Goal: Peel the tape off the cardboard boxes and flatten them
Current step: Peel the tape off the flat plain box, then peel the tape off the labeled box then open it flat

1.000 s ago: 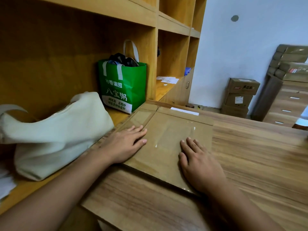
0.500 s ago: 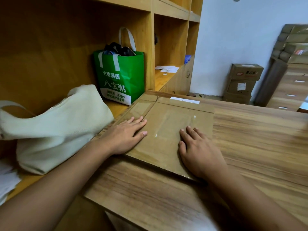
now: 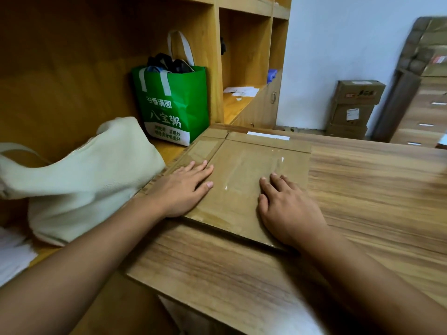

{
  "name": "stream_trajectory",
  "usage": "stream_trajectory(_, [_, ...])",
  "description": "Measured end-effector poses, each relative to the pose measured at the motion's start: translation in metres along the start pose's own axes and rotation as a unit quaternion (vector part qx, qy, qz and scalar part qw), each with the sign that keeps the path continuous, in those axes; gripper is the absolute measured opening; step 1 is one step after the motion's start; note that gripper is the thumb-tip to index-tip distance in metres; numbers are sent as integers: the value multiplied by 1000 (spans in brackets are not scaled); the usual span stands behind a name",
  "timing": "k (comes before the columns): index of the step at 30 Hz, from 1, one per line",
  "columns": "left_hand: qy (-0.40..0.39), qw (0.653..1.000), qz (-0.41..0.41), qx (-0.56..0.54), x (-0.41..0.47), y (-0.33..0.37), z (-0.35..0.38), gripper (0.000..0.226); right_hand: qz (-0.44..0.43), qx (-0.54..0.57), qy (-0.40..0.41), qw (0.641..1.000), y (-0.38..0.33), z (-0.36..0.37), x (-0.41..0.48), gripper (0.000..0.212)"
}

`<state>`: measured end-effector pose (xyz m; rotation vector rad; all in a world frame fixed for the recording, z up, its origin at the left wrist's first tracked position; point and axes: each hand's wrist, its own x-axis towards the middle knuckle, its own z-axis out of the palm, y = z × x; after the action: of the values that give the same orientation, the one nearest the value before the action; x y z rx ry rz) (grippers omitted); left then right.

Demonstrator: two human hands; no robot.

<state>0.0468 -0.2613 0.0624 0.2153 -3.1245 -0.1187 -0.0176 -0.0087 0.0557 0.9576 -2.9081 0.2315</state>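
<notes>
Change over the last second: almost none. Your left hand (image 3: 180,189) and right hand (image 3: 287,211) stay palm-down on the flattened cardboard box (image 3: 242,163), fingers straight and close together, gripping nothing; only the view has shifted.

Reading: the box already lies flat on the desk (image 3: 375,189), dead ahead at 12 o'clock, so the pressing step looks nearly done. A glossy film of clear tape (image 3: 280,160) still seems to cover the panel; likely peeling remains, though I cannot tell for certain.

Edges: the box's left flap runs along the desk's left edge at 9 o'clock; the cream bag (image 3: 92,180) sits just beside your left wrist; the green tote (image 3: 174,102) stands at 11 o'clock on the shelf ledge; the box's near corner lies under your right palm.

Open room: bare desk from 1 to 4 o'clock; slide the box that way if you need clearance. The stacked boxes (image 3: 355,107) wait at 1 o'clock, well apart.
</notes>
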Motion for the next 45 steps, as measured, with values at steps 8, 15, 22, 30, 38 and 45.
stream_trajectory(8, [12, 1000, -4, 7, -3, 3, 1, 58, -6, 11, 9, 1000, 1, -2, -2, 57])
stream_trajectory(15, [-8, 1000, -10, 14, -1, -2, 0, 59, -7, 50, -4, 999, -1, 2, 0, 57])
stream_trajectory(22, [17, 1000, -2, 18, -3, 14, -19, 55, -42, 119, -19, 992, 20, -27, -7, 60])
stream_trajectory(30, [114, 968, 158, -158, -15, 115, -19, 54, 1, 197, 78, 977, 104, -61, -59, 59])
stream_trajectory(38, [52, 932, 330, -144, -36, 273, 57, 53, 94, 168, 118, 974, 200, -73, -127, 61])
stream_trajectory(45, [47, 922, 383, -10, -11, 281, 116, 50, 226, 184, 251, 923, 274, -114, -155, 70])
